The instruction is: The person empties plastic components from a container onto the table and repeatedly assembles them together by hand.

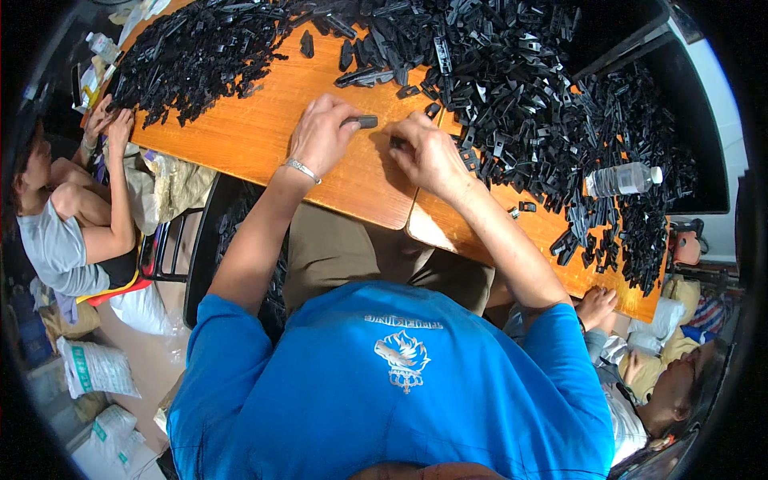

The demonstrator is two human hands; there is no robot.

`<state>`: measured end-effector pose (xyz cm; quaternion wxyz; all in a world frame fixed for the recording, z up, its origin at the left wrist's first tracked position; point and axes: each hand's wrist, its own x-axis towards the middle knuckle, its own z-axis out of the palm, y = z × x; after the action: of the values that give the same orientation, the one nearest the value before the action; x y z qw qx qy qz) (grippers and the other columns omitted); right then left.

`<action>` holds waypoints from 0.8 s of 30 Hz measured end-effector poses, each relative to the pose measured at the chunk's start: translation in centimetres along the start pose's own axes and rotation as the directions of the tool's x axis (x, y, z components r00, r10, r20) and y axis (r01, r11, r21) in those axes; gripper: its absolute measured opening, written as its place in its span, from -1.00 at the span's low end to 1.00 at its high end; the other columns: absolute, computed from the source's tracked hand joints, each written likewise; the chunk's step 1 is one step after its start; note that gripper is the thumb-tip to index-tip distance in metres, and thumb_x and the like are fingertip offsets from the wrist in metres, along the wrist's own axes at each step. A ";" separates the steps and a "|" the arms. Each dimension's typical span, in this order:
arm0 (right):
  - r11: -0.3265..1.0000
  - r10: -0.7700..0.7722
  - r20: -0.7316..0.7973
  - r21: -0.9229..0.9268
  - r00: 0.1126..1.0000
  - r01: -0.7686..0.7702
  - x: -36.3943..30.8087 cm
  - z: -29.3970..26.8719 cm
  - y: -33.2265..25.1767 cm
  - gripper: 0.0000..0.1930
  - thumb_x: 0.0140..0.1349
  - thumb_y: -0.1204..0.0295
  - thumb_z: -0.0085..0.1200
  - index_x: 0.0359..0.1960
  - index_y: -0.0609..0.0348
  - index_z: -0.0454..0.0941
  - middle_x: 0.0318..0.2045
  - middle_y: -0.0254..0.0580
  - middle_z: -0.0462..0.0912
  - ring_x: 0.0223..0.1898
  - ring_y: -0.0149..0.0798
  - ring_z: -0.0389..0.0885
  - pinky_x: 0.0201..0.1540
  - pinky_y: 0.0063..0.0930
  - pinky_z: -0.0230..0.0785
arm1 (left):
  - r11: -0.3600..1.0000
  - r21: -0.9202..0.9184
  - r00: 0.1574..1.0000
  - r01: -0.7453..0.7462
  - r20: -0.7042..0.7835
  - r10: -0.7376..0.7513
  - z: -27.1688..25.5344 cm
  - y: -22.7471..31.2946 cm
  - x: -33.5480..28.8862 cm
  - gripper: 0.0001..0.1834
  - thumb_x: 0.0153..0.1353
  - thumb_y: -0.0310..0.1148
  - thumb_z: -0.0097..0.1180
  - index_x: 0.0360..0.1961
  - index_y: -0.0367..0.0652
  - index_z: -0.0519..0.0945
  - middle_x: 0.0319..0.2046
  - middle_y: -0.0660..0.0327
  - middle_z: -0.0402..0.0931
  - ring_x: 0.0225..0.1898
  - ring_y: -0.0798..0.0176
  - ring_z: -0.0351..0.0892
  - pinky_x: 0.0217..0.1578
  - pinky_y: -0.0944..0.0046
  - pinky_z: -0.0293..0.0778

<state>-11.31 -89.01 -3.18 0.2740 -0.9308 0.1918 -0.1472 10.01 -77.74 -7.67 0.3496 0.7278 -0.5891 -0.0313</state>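
Note:
Above the wooden table, my left hand (pixel 322 134) is closed on a small, oblong black plastic part (pixel 362 122), whose end sticks out past my fingertips toward the right. A short gap away, my right hand (pixel 432 156) pinches another black piece (pixel 397 142), mostly covered by my fingers, so its shape is hard to make out. Just beyond my right hand lies a large heap of black plastic parts (pixel 504 104), with a few loose ones near my fingers. A second heap of thin black parts (pixel 204 60) lies at the far left.
A clear plastic bottle (pixel 624 180) lies on the parts at the right. Black bins (pixel 688 120) stand at the far right. One co-worker (pixel 72 232) sits at the left with hands at the pile; another person (pixel 640 392) is at the lower right. White sacks (pixel 96 368) lie on the floor.

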 end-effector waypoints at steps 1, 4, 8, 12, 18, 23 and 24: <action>0.990 0.056 -0.067 0.134 0.996 -0.046 0.3 0.3 -0.2 -0.67 0.16 0.52 0.39 -0.01 0.20 0.71 -0.16 0.03 0.64 -0.12 0.09 0.74 -0.05 -0.13 0.61 | 1.000 0.001 1.000 0.007 -0.001 -0.007 -0.1 0.0 -0.4 -0.76 0.30 -0.39 0.38 -0.04 -0.18 0.78 0.00 0.03 0.63 0.10 -0.11 0.59 0.13 0.02 0.52; 0.993 0.087 -0.136 0.087 0.987 -0.076 -0.1 2.1 0.6 -0.73 0.15 0.49 0.43 -0.10 0.20 0.74 -0.23 -0.01 0.66 -0.10 0.05 0.73 -0.05 -0.12 0.60 | 0.999 0.044 0.998 0.008 -0.057 -0.005 -0.5 -0.3 -0.8 -0.73 0.27 -0.37 0.42 -0.02 -0.15 0.78 -0.01 0.05 0.62 0.07 -0.10 0.57 0.14 0.01 0.52; 0.968 0.009 -0.151 -0.247 0.989 -0.047 -0.4 2.0 0.6 -0.74 0.10 0.45 0.47 -0.16 0.17 0.76 -0.26 -0.08 0.70 -0.09 0.04 0.74 -0.07 -0.08 0.60 | 0.997 0.014 0.992 0.072 -0.107 -0.070 -0.9 -1.5 -1.8 -0.78 0.21 -0.35 0.47 -0.13 -0.10 0.79 -0.09 0.12 0.63 0.03 -0.05 0.57 0.09 0.01 0.53; 0.945 0.075 -0.079 -0.312 0.994 -0.096 1.9 1.6 0.4 -0.74 0.10 0.42 0.48 -0.17 0.16 0.77 -0.24 -0.06 0.69 -0.13 0.08 0.74 -0.09 -0.08 0.61 | 0.996 0.058 0.994 0.070 -0.087 -0.065 -1.1 -1.4 -1.9 -0.78 0.18 -0.36 0.50 -0.17 -0.14 0.76 -0.16 0.16 0.62 -0.02 -0.02 0.58 0.00 0.01 0.55; 0.992 0.046 -0.140 -0.113 0.989 -0.062 4.8 3.0 1.8 -0.73 0.11 0.44 0.48 -0.12 0.15 0.82 -0.19 -0.04 0.66 -0.14 0.09 0.74 -0.06 -0.08 0.60 | 0.999 0.018 0.993 0.042 -0.111 -0.040 -0.6 -1.3 -1.8 -0.78 0.13 -0.42 0.51 -0.20 -0.15 0.75 -0.19 0.15 0.62 -0.06 -0.03 0.59 -0.05 0.01 0.56; 0.992 -0.056 -0.041 -0.115 0.998 0.051 5.8 2.5 3.2 -0.71 0.10 0.45 0.48 -0.12 0.17 0.80 -0.19 -0.03 0.66 -0.15 0.10 0.74 -0.09 -0.09 0.61 | 0.999 0.016 0.993 0.052 -0.104 -0.050 -0.7 -1.4 -1.6 -0.78 0.11 -0.46 0.51 -0.21 -0.17 0.74 -0.20 0.13 0.61 -0.07 -0.05 0.59 -0.05 0.00 0.56; 0.990 -0.089 -0.035 -0.114 0.995 0.085 5.7 2.4 3.2 -0.72 0.09 0.46 0.48 -0.13 0.18 0.79 -0.19 -0.04 0.66 -0.17 0.11 0.74 -0.12 -0.08 0.61 | 1.000 -0.001 0.992 0.029 -0.119 -0.028 -0.5 -1.3 -1.7 -0.78 0.11 -0.47 0.50 -0.22 -0.19 0.73 -0.20 0.13 0.61 -0.09 -0.06 0.59 -0.06 -0.01 0.55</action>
<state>-6.30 -92.92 -5.98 0.2106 -0.9492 0.1644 -0.1665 10.80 -75.89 -8.64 0.3832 0.7370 -0.5568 0.0074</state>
